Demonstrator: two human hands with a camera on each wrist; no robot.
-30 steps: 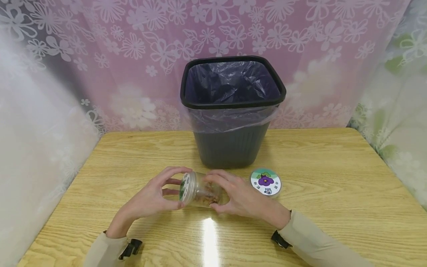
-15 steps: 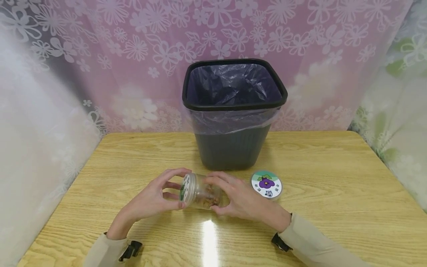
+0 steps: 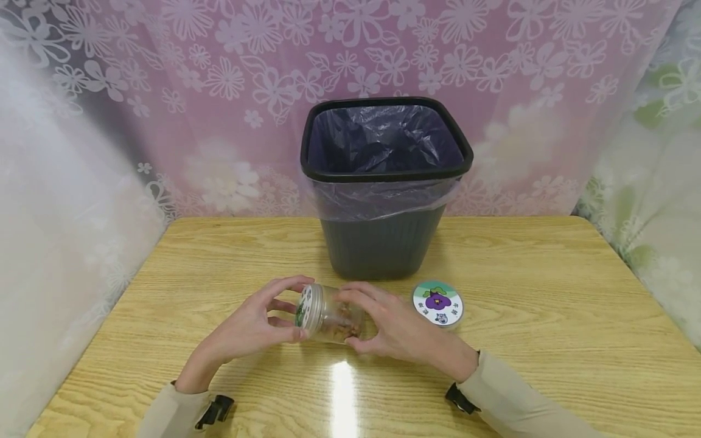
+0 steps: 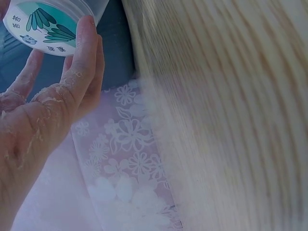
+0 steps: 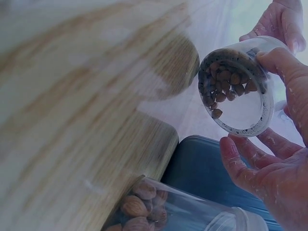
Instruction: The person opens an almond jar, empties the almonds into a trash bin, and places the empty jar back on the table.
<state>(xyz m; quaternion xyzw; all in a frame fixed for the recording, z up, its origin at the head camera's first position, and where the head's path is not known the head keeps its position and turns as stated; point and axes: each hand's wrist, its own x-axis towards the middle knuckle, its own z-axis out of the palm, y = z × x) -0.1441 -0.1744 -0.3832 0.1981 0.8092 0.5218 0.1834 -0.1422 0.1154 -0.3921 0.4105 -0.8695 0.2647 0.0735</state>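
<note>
From where I stand, the person has a clear jar [image 3: 335, 319] tipped on its side over the middle of the table [image 3: 547, 286], the left hand [image 3: 252, 322] pinching the rim of its lid [image 3: 313, 311] between thumb and curved fingers, the right hand [image 3: 391, 322] gripping the other end, near the base. Small brown bits show through the plastic, and a second jar [image 3: 438, 304], with a purple flower on its lid and larger brown nuts [image 5: 137, 207] inside, stands upright just beyond the right hand. Behind the hands is a dark bin [image 3: 378, 243] lined with a thin plastic bag [image 3: 383, 204].
</note>
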